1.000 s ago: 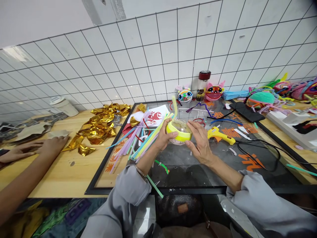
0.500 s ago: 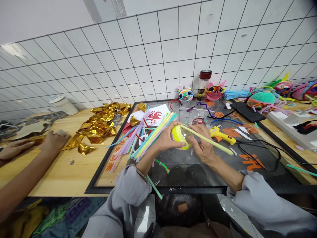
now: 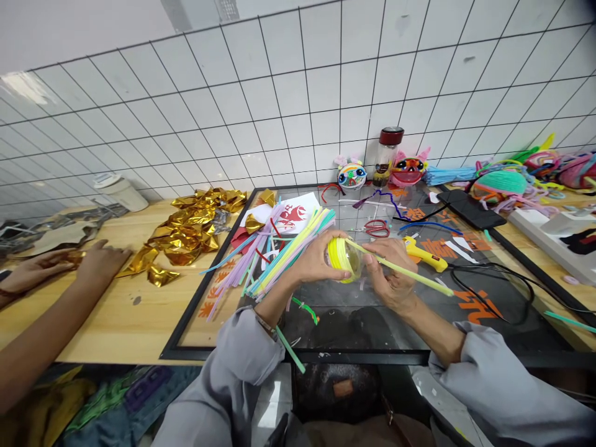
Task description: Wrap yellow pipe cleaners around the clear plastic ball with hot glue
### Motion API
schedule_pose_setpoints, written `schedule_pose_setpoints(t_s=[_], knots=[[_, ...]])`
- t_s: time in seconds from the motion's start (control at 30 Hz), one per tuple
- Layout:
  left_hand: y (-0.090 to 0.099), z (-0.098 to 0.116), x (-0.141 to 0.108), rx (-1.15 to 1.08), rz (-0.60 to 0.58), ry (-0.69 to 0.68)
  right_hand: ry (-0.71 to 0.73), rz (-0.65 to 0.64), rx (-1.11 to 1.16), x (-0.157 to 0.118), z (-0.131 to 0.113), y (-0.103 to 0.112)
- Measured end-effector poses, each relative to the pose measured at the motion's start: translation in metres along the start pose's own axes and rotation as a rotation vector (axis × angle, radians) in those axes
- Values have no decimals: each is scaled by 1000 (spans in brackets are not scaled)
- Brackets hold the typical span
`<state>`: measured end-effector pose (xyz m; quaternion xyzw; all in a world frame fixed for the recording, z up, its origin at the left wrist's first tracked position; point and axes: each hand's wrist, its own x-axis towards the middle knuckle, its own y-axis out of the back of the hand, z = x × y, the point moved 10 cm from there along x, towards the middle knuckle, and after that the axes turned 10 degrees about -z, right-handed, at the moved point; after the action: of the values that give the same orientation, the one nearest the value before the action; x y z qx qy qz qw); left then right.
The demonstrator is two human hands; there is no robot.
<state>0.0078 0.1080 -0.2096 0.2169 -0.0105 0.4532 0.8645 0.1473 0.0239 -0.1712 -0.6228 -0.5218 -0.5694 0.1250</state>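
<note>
My left hand (image 3: 318,259) is wrapped round a clear, rounded plastic container (image 3: 356,263) whose left part is covered by coils of yellow pipe cleaner (image 3: 339,258). From the coils a loose yellow pipe cleaner end (image 3: 414,277) runs out to the right. My right hand (image 3: 392,273) pinches this strand between thumb and fingers, close beside the container. Left of my hands lies a bundle of pastel pipe cleaners (image 3: 284,253). Beyond my right hand are red-handled scissors (image 3: 376,228) and a yellow glue gun (image 3: 426,253).
A co-worker's hands (image 3: 100,267) rest at the left near crumpled gold foil (image 3: 190,230). Two decorated animal-face balls and a lidded bottle (image 3: 387,158) stand by the tiled wall. A black phone (image 3: 472,210), glue gun cord (image 3: 503,267) and white power strip (image 3: 554,242) lie right.
My right hand has moved slightly right along the yellow strand, away from the container, uncovering the scissors more. My left hand keeps its hold. The view has shifted a little.
</note>
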Motion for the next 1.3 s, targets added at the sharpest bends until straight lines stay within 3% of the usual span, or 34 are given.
schedule_pose_setpoints(t_s=[0.63,1.1,1.3], knots=[[1,-8,0,-103,-63,12,152,-111,-5,4,-17,-13],[1,-4,0,6,-102,-20,209,-130,-45,2,-23,-17],[-5,-7,1,128,-173,-2,237,-158,-74,1,-26,-18]])
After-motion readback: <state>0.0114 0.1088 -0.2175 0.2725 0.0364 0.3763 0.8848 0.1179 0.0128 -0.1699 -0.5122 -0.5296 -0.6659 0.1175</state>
